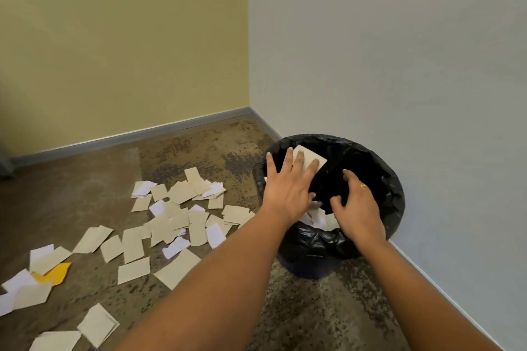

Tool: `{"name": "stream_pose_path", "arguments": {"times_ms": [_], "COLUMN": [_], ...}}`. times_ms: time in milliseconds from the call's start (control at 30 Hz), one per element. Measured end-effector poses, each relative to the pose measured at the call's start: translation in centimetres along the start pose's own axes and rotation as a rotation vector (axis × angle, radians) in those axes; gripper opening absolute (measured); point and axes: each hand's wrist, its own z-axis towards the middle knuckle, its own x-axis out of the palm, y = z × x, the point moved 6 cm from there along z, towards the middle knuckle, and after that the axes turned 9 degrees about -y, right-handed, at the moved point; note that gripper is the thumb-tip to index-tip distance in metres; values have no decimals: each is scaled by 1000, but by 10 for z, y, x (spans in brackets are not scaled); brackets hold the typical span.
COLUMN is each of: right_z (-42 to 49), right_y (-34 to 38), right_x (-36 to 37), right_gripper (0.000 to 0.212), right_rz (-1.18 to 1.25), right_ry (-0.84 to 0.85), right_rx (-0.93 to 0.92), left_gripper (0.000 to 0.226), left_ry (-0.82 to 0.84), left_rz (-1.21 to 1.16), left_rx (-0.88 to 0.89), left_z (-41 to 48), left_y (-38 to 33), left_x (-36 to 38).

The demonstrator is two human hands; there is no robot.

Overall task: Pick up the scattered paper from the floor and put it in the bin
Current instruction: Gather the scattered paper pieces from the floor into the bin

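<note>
Above the bin (395, 179), the left hand (285, 188) lies spread, straight fingers on a beige paper (312, 155). The right hand (359, 206) has curled fingers; I cannot tell whether it grips anything.

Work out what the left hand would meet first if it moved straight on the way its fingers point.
The left hand touches a beige paper sheet; beyond it, probably the far rim of the black-lined round bin, though depth is unclear.

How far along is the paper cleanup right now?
Some paper already lies in the bin. In hand: the left hand rests on a beige sheet over the opening, right hand beside it. Left: many scattered sheets, including a yellow one, lie on the floor.
</note>
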Motion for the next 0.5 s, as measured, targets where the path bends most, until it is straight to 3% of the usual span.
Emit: {"name": "stream_pose_path", "arguments": {"times_ms": [133,333,500], "right_z": [1,-1,-1], "right_y": [0,4,9], "right_x": [2,2,6], "right_gripper": [53,38,24], "right_rz": [-30,-103,-462], "right_ry": [7,9,131], "right_rx": [13,-21,-118], "left_gripper": [65,61,61], "left_ry": [95,46,-15], "left_rz": [-58,-230,-295], "left_rx": [-28,-143,-243], "left_z": [-7,-27,-54], "left_y": [-1,13,45], "left_x": [21,19,11]}}
